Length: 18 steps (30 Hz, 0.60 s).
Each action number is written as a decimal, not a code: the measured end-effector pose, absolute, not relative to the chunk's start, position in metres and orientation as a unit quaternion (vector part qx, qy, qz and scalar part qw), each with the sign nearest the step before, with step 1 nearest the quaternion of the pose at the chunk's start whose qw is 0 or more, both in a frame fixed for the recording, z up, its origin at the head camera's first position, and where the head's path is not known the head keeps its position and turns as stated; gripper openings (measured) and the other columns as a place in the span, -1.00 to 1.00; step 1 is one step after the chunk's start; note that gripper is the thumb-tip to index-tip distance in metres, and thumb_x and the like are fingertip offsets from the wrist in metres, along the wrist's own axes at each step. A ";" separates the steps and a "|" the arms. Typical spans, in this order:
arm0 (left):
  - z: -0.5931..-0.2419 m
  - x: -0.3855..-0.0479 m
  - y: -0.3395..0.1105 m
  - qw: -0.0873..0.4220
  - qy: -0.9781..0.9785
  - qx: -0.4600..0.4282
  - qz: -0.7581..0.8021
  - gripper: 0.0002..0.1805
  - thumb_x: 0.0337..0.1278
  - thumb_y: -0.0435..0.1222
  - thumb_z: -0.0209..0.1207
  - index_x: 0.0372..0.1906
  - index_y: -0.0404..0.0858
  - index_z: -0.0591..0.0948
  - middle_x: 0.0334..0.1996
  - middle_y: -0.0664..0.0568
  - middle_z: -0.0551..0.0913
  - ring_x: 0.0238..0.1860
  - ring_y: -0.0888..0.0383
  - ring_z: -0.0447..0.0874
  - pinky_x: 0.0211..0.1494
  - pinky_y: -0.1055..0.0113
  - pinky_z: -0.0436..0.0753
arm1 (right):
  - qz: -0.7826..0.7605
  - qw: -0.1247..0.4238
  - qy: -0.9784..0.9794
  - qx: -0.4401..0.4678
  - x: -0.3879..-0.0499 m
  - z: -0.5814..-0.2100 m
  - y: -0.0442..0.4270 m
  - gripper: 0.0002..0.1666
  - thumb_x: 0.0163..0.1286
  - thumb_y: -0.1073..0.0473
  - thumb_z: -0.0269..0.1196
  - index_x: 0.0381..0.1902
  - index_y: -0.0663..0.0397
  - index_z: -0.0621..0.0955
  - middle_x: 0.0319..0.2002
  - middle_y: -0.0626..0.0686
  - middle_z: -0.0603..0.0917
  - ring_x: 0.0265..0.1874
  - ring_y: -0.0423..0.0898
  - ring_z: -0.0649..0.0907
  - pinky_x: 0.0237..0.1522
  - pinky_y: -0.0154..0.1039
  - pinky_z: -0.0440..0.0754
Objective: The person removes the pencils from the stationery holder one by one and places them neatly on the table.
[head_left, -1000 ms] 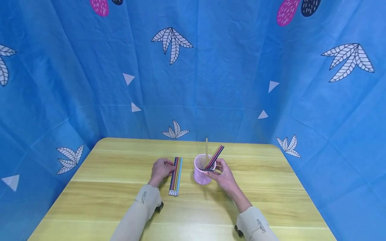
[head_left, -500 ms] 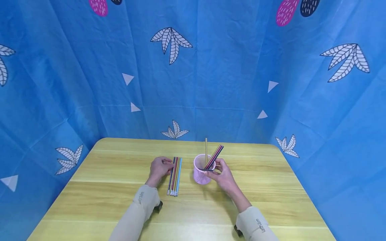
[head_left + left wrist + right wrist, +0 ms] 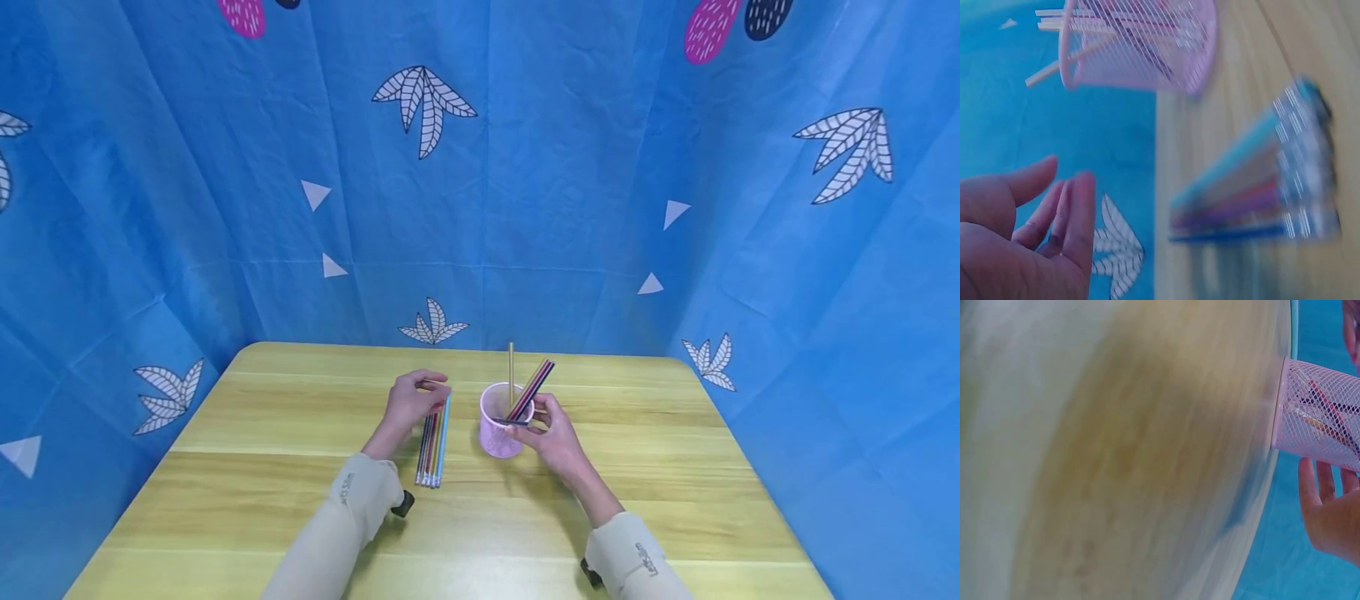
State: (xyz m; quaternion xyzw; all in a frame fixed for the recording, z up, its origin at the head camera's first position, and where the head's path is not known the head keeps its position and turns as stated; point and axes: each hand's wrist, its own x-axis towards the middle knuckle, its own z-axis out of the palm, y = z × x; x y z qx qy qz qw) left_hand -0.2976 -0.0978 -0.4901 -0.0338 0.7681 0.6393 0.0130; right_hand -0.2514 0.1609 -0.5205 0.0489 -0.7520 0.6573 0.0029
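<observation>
A row of several pencils (image 3: pixel 431 454), dark, red, yellow and light blue, lies on the table with its metal ends toward me. My left hand (image 3: pixel 411 404) hovers over their far ends; in the left wrist view its fingers (image 3: pixel 1080 219) are loosely bent and hold nothing. To the right stands a pink mesh pencil cup (image 3: pixel 497 442), upright, with several pencils (image 3: pixel 534 387) leaning right in it and a gold one (image 3: pixel 512 362) nearly upright. My right hand (image 3: pixel 558 437) grips the cup's right side near the rim, thumb toward me. A dark strip at the near rim is too small to identify.
The wooden table (image 3: pixel 247 492) ends at a blue patterned curtain (image 3: pixel 585 208) behind and on both sides. A dark wrist device (image 3: pixel 403 503) pokes out below the left sleeve, another (image 3: pixel 591 573) below the right sleeve.
My left hand has moved from the left edge of the pencil row up and right over its far ends. The row shifted slightly. My right hand and the cup stay in place.
</observation>
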 end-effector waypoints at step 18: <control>-0.488 -0.317 -0.021 0.024 0.739 0.088 0.668 -0.55 0.32 -0.32 0.33 0.25 -0.38 0.60 0.15 -0.28 0.69 0.17 -0.11 0.69 0.33 0.11 0.68 | 0.655 0.012 -0.753 0.055 -0.253 -0.522 0.160 -0.31 0.23 0.38 0.48 0.27 0.24 0.46 0.19 0.29 0.59 0.26 0.18 0.58 0.39 0.08 0.59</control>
